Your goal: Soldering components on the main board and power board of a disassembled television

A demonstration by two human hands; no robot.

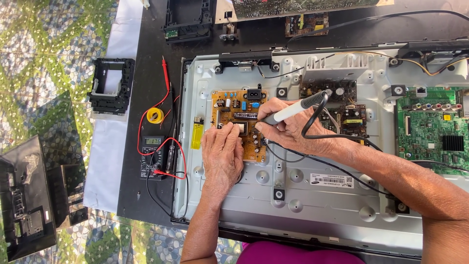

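Desk: black mat point(146, 39), television back panel point(312, 195) lying flat.
Left hand point(222, 151): fingers together, pressing the brown power board point(234, 110).
Right hand point(288, 128): clamped on soldering iron point(293, 111).
Risk: tip may slip, burning fingers or bridging joints; looped cord point(312, 129) could snag.

Both forearms bare, no sleeves, watch or rings on left hand point(222, 151) or right hand point(288, 128); magenta garment at lap.
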